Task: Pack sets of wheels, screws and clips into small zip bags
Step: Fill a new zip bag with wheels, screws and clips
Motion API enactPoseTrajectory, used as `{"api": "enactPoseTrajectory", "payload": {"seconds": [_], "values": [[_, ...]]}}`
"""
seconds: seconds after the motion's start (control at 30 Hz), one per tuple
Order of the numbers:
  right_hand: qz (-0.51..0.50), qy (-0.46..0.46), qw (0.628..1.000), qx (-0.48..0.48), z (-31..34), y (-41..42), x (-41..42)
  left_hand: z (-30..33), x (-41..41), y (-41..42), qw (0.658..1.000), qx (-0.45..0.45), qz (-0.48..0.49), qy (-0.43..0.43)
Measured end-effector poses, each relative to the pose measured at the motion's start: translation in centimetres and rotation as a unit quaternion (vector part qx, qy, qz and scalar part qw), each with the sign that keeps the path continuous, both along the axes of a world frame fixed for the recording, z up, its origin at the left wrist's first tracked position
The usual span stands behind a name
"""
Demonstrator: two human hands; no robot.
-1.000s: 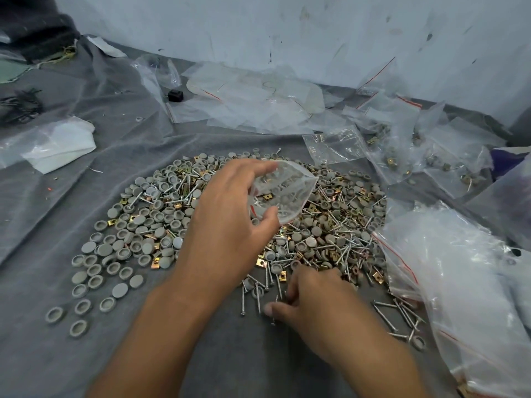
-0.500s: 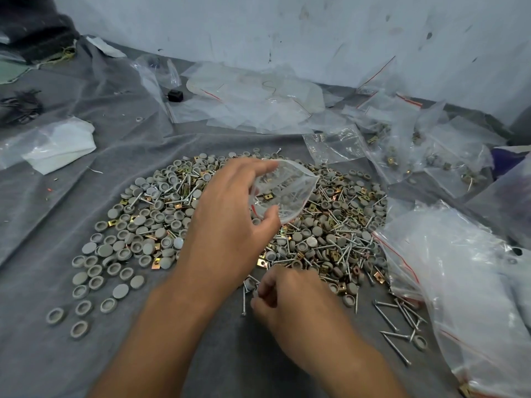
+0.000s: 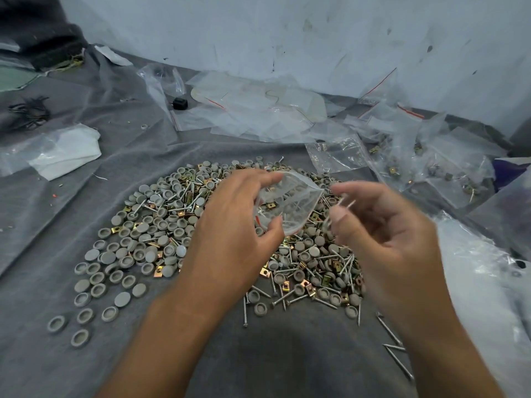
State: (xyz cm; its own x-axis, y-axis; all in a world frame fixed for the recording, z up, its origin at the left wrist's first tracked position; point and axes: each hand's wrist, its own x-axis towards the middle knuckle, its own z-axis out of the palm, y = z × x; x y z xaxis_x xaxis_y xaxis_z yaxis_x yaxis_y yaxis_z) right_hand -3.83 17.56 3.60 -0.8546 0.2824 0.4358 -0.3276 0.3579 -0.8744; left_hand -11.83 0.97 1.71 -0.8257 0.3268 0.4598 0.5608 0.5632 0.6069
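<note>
My left hand holds a small clear zip bag between thumb and fingers, its mouth open toward the right; grey wheels and a brass clip show inside. My right hand is raised just right of the bag's mouth, blurred, pinching thin silver screws between thumb and fingers. Below both hands, a wide pile of grey wheels, brass clips and loose screws is spread over the grey cloth.
Filled zip bags lie at the back right. Empty bags lie along the wall. A large clear plastic bag lies at the right. A white sheet in plastic sits at the left, a small black block behind.
My right hand has lifted from the near edge of the pile, where it was picking up screws, up and right to the bag's mouth. The left hand and bag have barely moved.
</note>
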Motion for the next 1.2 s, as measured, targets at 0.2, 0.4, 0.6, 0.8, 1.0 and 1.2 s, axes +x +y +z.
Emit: {"api": "enactPoseTrajectory", "payload": {"seconds": [0.2, 0.4, 0.6, 0.8, 1.0, 1.2], "values": [[-0.108, 0.127, 0.964, 0.209, -1.0, -1.1, -2.8, 0.0, 0.1, 0.3, 1.0, 0.0, -0.011, -0.001], [-0.184, 0.18, 0.935, 0.245, -1.2, -1.1, -2.8, 0.0, 0.1, 0.5, 1.0, -0.006, -0.013, -0.002], [-0.163, 0.141, 0.935, 0.282, -1.7, -1.2, -3.2, -0.1, 0.1, 0.3, 1.0, 0.01, -0.021, 0.003], [-0.136, 0.077, 0.951, 0.266, -2.4, 0.3, -3.0, -0.1, 0.1, 0.1, 0.999, 0.031, -0.02, 0.018], [-0.154, 0.147, 0.942, 0.26, -1.9, 0.5, -2.8, 0.7, 0.7, 0.0, 0.992, 0.094, -0.07, 0.053], [-0.107, 0.215, 0.966, 0.091, -0.6, 0.3, -1.2, 1.3, 1.1, -0.3, 0.979, 0.141, -0.117, 0.084]]}}
